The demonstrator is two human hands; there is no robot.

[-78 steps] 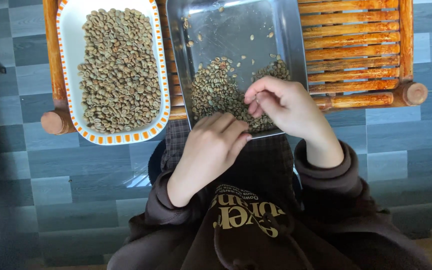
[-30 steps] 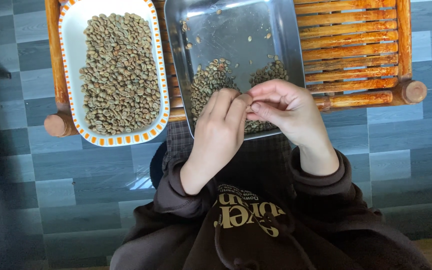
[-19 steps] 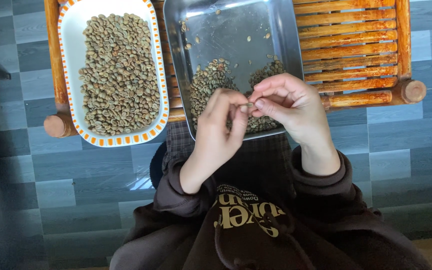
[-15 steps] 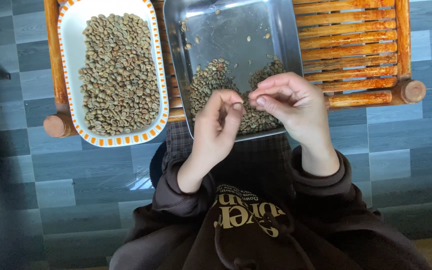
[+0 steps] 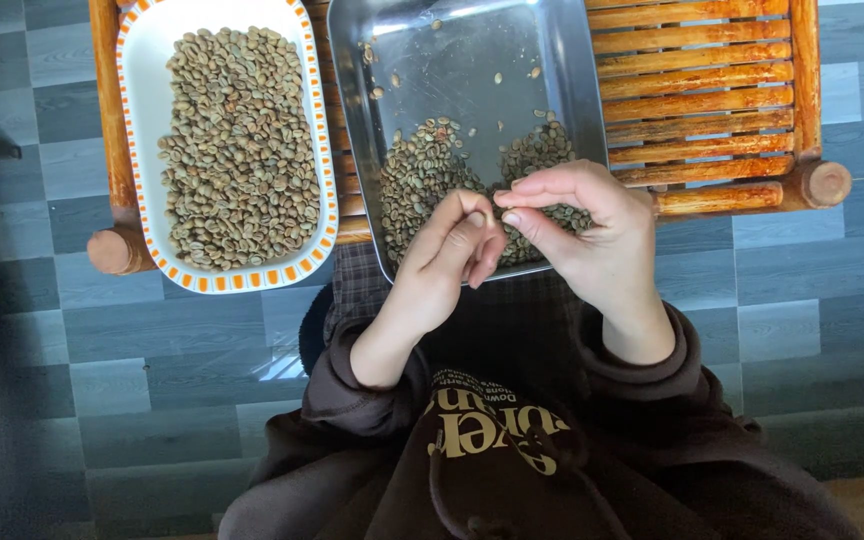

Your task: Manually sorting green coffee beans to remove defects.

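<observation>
My left hand and my right hand are raised over the near edge of a metal tray. The tray holds a pile of green coffee beans at its near end and a few loose beans farther back. My right thumb and forefinger are pinched together on a small coffee bean, their tips almost touching my left fingertips. My left fingers are curled in, thumb against forefinger, and what lies in that palm is hidden.
A white oblong dish with an orange-checked rim, heaped with green coffee beans, stands left of the tray. Both rest on a wooden slatted stool over a grey tiled floor. My dark hooded sweatshirt fills the bottom.
My left hand rose off the tray's near edge to meet my right. A bean passed between the fingertips, then my left fingers curled in and both hands drew slightly nearer to me.
</observation>
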